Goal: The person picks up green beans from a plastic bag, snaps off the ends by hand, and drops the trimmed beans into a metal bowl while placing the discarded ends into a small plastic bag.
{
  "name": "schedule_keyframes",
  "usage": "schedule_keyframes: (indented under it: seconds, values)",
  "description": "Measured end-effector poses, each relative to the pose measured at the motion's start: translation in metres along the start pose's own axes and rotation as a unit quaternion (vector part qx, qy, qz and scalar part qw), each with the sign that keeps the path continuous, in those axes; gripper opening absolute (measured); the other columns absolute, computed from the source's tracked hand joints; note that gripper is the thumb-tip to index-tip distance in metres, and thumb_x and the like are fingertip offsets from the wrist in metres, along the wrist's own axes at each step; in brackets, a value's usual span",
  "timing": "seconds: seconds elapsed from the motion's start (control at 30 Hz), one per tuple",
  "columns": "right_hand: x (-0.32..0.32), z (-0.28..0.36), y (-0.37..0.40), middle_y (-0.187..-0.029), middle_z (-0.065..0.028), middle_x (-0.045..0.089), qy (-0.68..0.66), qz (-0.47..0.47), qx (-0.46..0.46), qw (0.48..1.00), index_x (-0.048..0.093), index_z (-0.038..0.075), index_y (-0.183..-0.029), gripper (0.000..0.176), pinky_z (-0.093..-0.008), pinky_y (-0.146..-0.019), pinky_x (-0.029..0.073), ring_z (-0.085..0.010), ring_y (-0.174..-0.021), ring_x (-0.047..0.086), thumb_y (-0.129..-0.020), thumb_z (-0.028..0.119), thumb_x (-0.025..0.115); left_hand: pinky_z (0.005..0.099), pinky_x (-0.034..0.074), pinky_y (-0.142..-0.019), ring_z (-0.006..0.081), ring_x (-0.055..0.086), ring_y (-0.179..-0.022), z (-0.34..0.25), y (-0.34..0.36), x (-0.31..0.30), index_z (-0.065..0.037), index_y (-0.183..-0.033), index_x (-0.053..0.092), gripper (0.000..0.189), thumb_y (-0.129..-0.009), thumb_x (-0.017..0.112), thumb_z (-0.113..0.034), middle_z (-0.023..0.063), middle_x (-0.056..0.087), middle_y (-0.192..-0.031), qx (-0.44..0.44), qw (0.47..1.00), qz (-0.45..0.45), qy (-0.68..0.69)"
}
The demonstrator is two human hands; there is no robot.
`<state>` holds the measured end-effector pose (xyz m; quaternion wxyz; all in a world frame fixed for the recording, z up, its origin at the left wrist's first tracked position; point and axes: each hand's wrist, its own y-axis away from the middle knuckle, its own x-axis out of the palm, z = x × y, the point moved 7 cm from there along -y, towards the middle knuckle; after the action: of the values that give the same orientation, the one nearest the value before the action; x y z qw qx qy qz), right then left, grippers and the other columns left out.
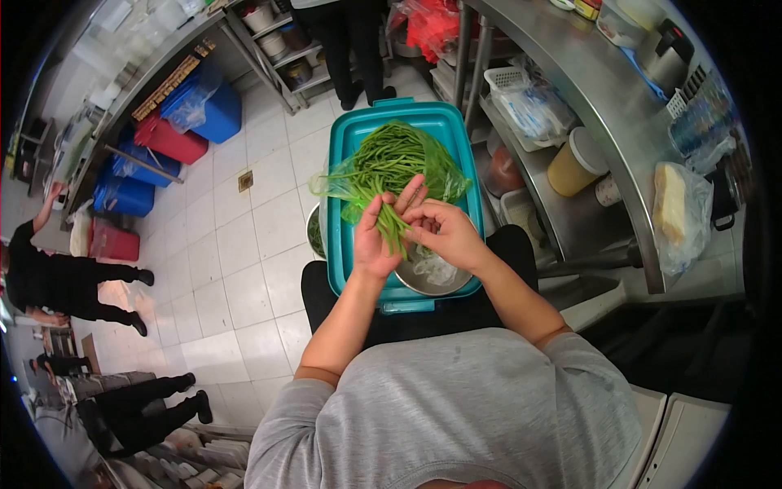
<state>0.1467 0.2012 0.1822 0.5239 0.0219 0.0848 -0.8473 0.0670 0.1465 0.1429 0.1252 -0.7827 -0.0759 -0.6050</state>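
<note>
My left hand [375,246] holds a small bunch of green beans [393,232] across its palm, the tips pointing down toward me. My right hand [448,234] is closed at the ends of the same bunch, with thumb and fingers pinched together. Beyond both hands, a large heap of green beans [393,153] lies in a green plastic bag [444,167] on a teal plastic lid or tray [340,273]. Under my right hand sits a metal bowl [428,285], with crumpled clear plastic [436,267] inside.
Left of the tray, another bowl [314,232] with green pieces is partly hidden. A steel counter with shelves [562,73] stands at right, holding a lidded tub [577,161]. Blue bins [204,102] and a red bin [169,134] line the left. Several people in dark trousers stand around.
</note>
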Motion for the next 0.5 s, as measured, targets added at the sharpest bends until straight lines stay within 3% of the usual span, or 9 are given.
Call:
schedule_keyframes:
  seconds: [0.1, 0.3, 0.5]
  values:
    - [0.001, -0.021, 0.000, -0.083, 0.0008, 0.054, -0.051, -0.003, 0.092, 0.994, 0.063, 0.001, -0.090, 0.008, -0.0208, -0.062, 0.041, -0.0048, -0.071, 0.050, -0.082, -0.001, 0.062, 0.0480, 0.026, -0.110, 0.0336, 0.023, -0.138, 0.008, 0.001, -0.004, -0.011, -0.099, 0.058, 0.025, -0.098, 0.041, -0.030, 0.0188, 0.025, -0.149, -0.012, 1.000, -0.024, 0.008]
    - [-0.010, -0.018, -0.002, -0.081, -0.0049, 0.058, 0.023, -0.045, -0.068, 0.996, 0.060, -0.001, -0.086, 0.006, -0.0256, -0.064, 0.043, -0.0118, -0.073, 0.056, -0.081, -0.004, 0.059, 0.0434, 0.032, -0.107, 0.0318, 0.030, -0.135, 0.018, 0.004, -0.017, -0.011, -0.099, 0.056, 0.027, -0.100, 0.037, -0.029, 0.0156, 0.031, -0.147, -0.047, 0.995, -0.085, -0.004]
    - [-0.018, -0.033, 0.003, -0.079, -0.0037, 0.055, -0.042, -0.025, 0.000, 0.999, 0.064, 0.001, -0.090, 0.007, -0.0264, -0.065, 0.043, -0.0126, -0.070, 0.054, -0.084, 0.001, 0.060, 0.0532, 0.029, -0.106, 0.0280, 0.028, -0.137, 0.003, 0.003, -0.018, -0.014, -0.093, 0.057, 0.023, -0.097, 0.041, -0.031, 0.0147, 0.036, -0.145, -0.009, 0.998, -0.053, 0.016]
